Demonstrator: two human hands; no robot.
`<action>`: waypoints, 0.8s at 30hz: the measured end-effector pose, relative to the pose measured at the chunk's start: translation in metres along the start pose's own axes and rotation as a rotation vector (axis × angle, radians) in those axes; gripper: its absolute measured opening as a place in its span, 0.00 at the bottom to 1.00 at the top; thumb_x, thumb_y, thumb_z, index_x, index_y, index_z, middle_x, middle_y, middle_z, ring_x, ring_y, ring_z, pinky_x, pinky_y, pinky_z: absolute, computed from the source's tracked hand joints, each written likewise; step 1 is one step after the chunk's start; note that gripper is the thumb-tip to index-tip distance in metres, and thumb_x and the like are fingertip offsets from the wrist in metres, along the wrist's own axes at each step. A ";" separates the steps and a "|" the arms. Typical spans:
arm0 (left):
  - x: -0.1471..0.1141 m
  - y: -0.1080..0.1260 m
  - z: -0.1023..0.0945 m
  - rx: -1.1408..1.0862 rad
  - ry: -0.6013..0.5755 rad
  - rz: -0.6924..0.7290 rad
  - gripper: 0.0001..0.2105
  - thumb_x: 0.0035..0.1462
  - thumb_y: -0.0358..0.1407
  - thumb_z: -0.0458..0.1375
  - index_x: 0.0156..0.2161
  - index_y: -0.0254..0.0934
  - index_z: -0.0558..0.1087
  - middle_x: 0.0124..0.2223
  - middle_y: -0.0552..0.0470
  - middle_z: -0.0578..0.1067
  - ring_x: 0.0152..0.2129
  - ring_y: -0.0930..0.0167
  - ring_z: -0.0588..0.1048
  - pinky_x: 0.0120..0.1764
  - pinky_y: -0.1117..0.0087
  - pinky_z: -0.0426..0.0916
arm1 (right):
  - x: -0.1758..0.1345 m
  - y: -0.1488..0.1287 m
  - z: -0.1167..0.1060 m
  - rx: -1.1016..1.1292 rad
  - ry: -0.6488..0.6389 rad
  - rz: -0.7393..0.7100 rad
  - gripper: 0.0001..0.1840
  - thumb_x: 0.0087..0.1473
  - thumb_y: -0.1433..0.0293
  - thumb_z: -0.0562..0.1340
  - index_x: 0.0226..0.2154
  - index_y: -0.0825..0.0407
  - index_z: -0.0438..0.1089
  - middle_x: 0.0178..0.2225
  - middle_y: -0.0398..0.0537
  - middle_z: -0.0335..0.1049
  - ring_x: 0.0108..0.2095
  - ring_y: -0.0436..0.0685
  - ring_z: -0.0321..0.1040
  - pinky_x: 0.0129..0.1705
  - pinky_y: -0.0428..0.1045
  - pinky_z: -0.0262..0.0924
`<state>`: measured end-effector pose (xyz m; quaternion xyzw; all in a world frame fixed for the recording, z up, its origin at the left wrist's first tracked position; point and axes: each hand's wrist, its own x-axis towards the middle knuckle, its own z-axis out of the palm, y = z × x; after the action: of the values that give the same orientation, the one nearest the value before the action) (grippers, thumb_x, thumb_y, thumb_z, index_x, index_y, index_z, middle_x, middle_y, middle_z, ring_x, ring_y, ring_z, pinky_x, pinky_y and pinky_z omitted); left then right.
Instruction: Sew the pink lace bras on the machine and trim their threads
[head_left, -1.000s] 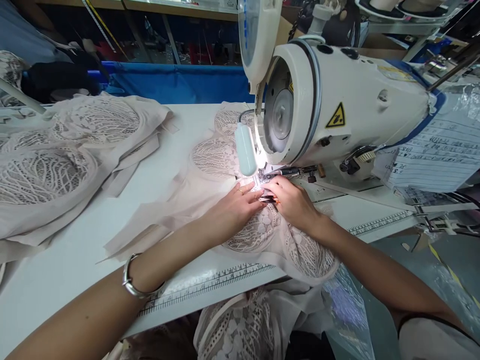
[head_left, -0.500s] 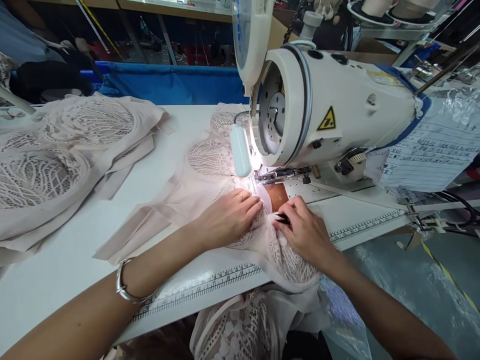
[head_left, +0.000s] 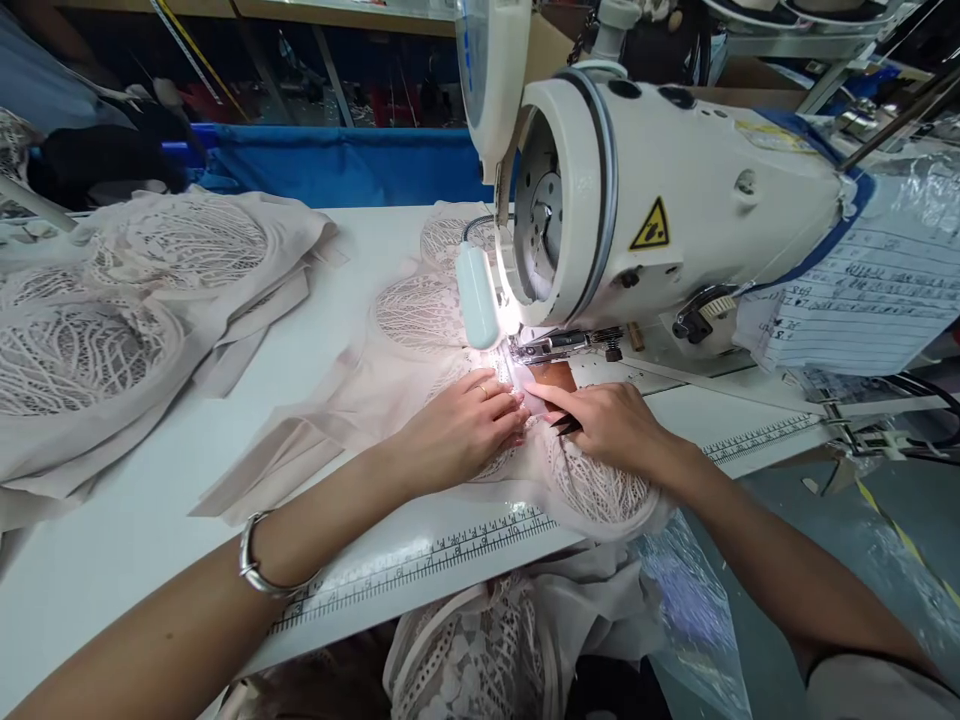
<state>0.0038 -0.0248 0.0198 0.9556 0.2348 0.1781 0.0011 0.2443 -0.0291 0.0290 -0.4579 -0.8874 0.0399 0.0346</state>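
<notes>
Beneath the lamp (head_left: 477, 300) of a sewing machine (head_left: 697, 190), a pale lace garment (head_left: 420, 310) was spread across the white table (head_left: 375, 530) and gathered close to the metal foot (head_left: 517, 348). The cloth was pressed down by the left hand (head_left: 465, 425), its fingers bent and held together; whether any fabric was pinched could not be told. A small dark tool (head_left: 568, 424) was gripped in the curled right hand (head_left: 611, 420), its forefinger stretched onto a pale strip (head_left: 517, 374). Judging by this, strip and lace were being lined up for stitching. For the next move, both layers would need to be kept flat and the tool held clear of the foot.
</notes>
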 end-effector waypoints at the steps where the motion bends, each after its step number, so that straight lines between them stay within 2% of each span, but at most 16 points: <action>1: 0.000 0.000 0.000 -0.008 -0.002 -0.001 0.18 0.74 0.36 0.44 0.47 0.33 0.77 0.45 0.44 0.81 0.43 0.63 0.76 0.52 0.57 0.68 | 0.002 0.000 -0.001 -0.012 -0.020 0.001 0.35 0.50 0.76 0.60 0.60 0.42 0.69 0.26 0.42 0.79 0.24 0.52 0.66 0.27 0.48 0.43; 6: -0.001 -0.001 -0.001 -0.028 -0.035 -0.060 0.17 0.73 0.39 0.47 0.45 0.35 0.77 0.46 0.44 0.79 0.47 0.61 0.73 0.51 0.56 0.65 | 0.011 0.000 -0.002 -0.054 -0.020 0.017 0.33 0.48 0.77 0.59 0.57 0.43 0.73 0.27 0.44 0.80 0.25 0.54 0.67 0.28 0.49 0.42; 11: -0.003 -0.002 -0.002 0.024 -0.049 -0.083 0.18 0.73 0.39 0.45 0.47 0.34 0.76 0.47 0.42 0.79 0.48 0.60 0.73 0.54 0.54 0.59 | 0.020 0.002 -0.005 -0.069 -0.051 0.018 0.38 0.45 0.79 0.60 0.60 0.44 0.71 0.29 0.44 0.81 0.28 0.55 0.69 0.29 0.49 0.44; 16: -0.005 -0.006 -0.002 0.053 -0.035 -0.068 0.20 0.73 0.45 0.45 0.55 0.34 0.73 0.49 0.41 0.78 0.51 0.57 0.72 0.57 0.51 0.55 | 0.025 0.006 -0.005 -0.045 -0.013 -0.043 0.31 0.49 0.78 0.59 0.55 0.43 0.75 0.36 0.45 0.82 0.33 0.55 0.73 0.30 0.49 0.49; 19: -0.006 -0.007 -0.002 0.065 -0.038 -0.079 0.22 0.73 0.46 0.43 0.52 0.33 0.75 0.50 0.41 0.78 0.53 0.56 0.70 0.59 0.50 0.53 | 0.027 0.008 -0.006 -0.039 -0.008 -0.052 0.28 0.52 0.77 0.58 0.53 0.43 0.76 0.36 0.45 0.82 0.36 0.56 0.74 0.30 0.49 0.49; 24: -0.005 -0.007 -0.003 0.025 -0.074 -0.103 0.25 0.73 0.49 0.42 0.50 0.32 0.75 0.52 0.40 0.77 0.55 0.55 0.70 0.61 0.49 0.51 | 0.030 0.012 -0.009 -0.041 -0.057 -0.036 0.31 0.54 0.78 0.56 0.57 0.44 0.73 0.36 0.44 0.81 0.35 0.56 0.73 0.29 0.48 0.49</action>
<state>-0.0047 -0.0209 0.0198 0.9481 0.2859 0.1393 0.0073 0.2376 0.0029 0.0373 -0.4410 -0.8968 0.0341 0.0008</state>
